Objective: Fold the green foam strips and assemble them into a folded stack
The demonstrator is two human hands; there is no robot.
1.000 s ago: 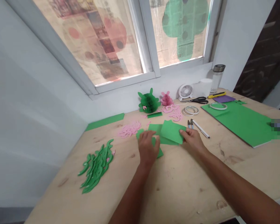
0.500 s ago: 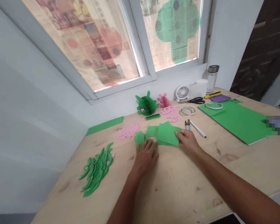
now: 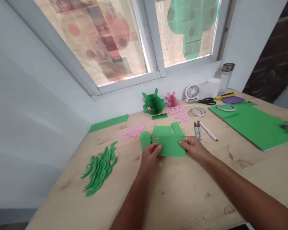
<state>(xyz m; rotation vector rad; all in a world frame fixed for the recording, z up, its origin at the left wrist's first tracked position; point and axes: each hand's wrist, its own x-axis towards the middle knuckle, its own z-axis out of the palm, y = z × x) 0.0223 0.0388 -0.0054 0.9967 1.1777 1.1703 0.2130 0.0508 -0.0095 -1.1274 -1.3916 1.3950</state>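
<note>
A green paper piece (image 3: 171,147) is held between my two hands just over the table. My left hand (image 3: 151,154) pinches its left edge between thumb and fingers. At its right edge, my right hand (image 3: 193,146) grips it with the thumb on top. Behind it lie a green paper rectangle (image 3: 162,131) and a narrow green strip (image 3: 177,127). More green paper scraps (image 3: 145,139) lie beyond my left hand. To the right of my right hand are blue thread snips (image 3: 197,130) and a white pen (image 3: 208,131).
Green cut-out shapes (image 3: 102,171) are heaped at the left, with pink cut-outs (image 3: 134,131) behind them. Green and pink honeycomb paper figures (image 3: 154,103), tape rolls (image 3: 197,112), black scissors (image 3: 205,101) and a small fan (image 3: 192,92) stand or lie toward the wall. Green sheets (image 3: 252,123) lie right.
My left hand has left the table-top scraps and taken the left edge of the green paper. The paper has come nearer and turned lengthwise between both hands. The view has shifted slightly.
</note>
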